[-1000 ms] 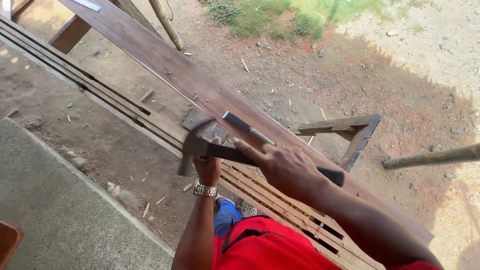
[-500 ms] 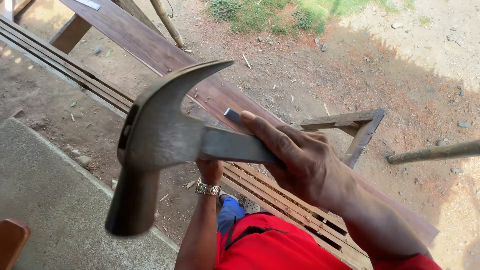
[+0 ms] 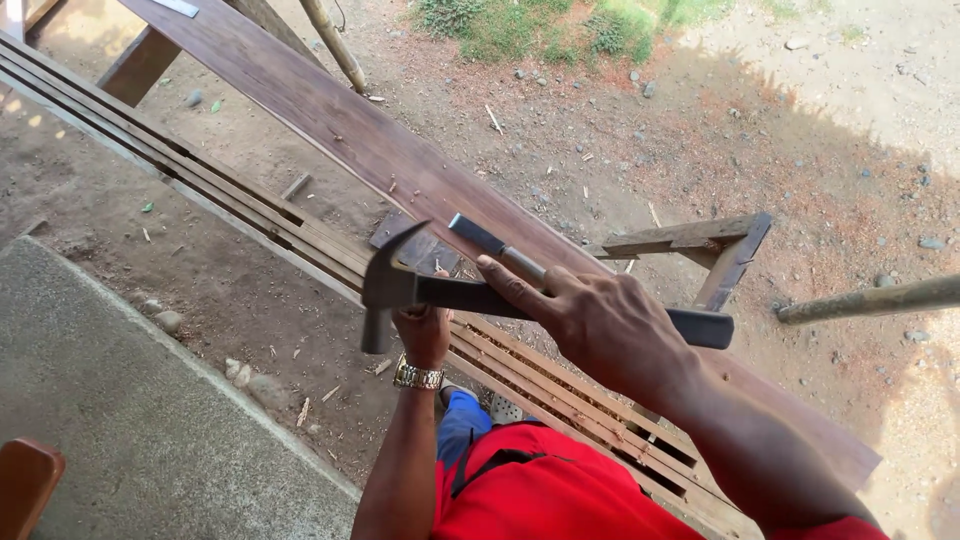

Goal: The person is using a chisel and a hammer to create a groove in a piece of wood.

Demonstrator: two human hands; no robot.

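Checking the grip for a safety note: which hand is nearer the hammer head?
Left. The left hand sits just below the hammer head, beside the slats. The right hand grips the handle farther back.

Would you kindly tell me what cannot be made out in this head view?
- Whatever the left hand grips: hidden behind the dark steel claw hammer.
- Far end of the long brown wooden plank: cut off by the top edge.
- Chisel-like tool: its handle is covered by the right hand.
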